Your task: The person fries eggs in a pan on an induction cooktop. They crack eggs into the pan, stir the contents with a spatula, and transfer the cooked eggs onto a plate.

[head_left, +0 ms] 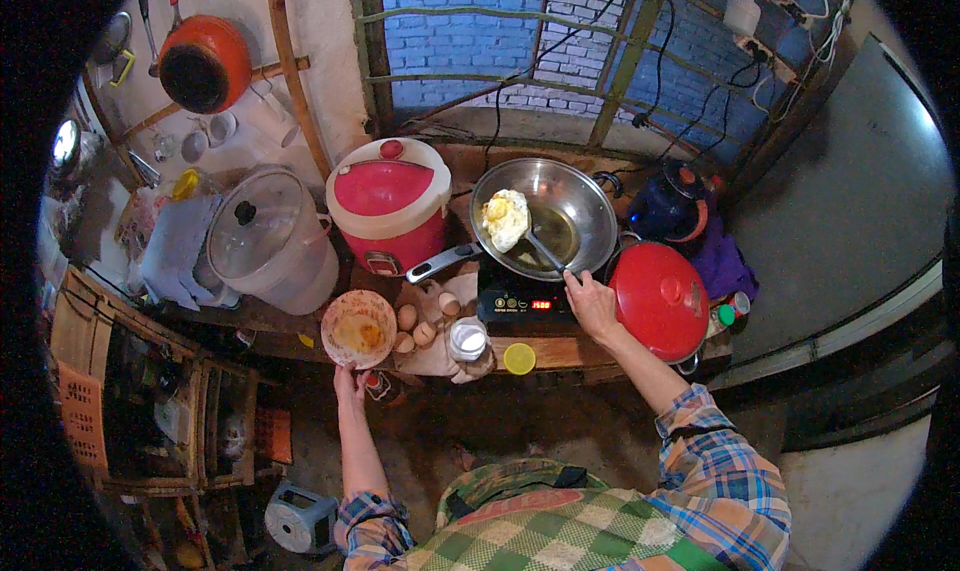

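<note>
My right hand (590, 303) is closed around the handle of a spatula (546, 252), whose blade is hidden under a fried egg (505, 218). The egg has a yellow yolk and white edges, and appears over the left side of a steel wok (592, 211) with some oil in its bottom. My left hand (346, 379) grips the near rim of a patterned bowl (358, 333); a smear of yellow shows inside it. Several brown eggs (425, 332) lie on a cloth (440, 356) to the bowl's right, beside a jar of white contents (467, 340).
The wok stands on a lit induction cooker (520, 304), its handle (443, 263) pointing left. A red lid (660, 301) leans right of it, near a dark blue kettle (668, 203). A rice cooker (390, 206) and lidded plastic bucket (275, 239) stand left. A yellow lid (519, 358) sits at the table's front edge.
</note>
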Available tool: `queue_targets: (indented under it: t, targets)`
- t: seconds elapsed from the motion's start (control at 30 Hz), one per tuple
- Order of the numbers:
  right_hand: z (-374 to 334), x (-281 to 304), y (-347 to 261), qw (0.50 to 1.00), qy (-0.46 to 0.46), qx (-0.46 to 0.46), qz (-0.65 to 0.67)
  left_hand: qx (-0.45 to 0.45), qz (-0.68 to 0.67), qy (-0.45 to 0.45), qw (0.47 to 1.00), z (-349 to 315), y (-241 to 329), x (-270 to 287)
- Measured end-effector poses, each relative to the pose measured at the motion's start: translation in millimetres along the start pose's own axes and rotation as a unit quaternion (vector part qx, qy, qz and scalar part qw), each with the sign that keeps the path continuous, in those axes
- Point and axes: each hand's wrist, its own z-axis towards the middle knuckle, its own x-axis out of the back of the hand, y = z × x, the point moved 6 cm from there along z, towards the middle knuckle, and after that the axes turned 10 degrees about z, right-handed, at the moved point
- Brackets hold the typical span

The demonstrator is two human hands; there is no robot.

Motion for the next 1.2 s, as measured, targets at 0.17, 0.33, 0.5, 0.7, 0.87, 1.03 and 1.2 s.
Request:
queue_targets:
  t: [0.17,0.33,0.5,0.7,0.87,1.03,1.2]
  targets:
    - [-5,5,25,0.977,0.01,-0.098,0.186,-0.03,-0.003,0.041,0.999,-47,16,-7]
    - [-9,17,37,0.946,0.005,-0.149,0.287,-0.074,0.051,0.021,0.996,-105,61,-12]
    - [1,65,22,0.944,0.026,-0.036,0.328,-0.083,0.083,-0.016,0.993,-130,84,-31]
    - [22,146,-64,0.938,-0.042,0.125,0.321,-0.103,0.082,-0.008,0.991,-147,97,-59]
    - [29,135,-133,0.93,-0.076,0.303,0.194,-0.087,0.078,0.011,0.993,-151,94,-54]
    - [32,119,-177,0.886,-0.059,0.457,0.054,-0.092,0.045,0.012,0.995,-143,83,-34]
    - [34,133,-211,0.86,-0.006,0.509,-0.021,-0.074,0.011,0.017,0.997,-140,72,-16]
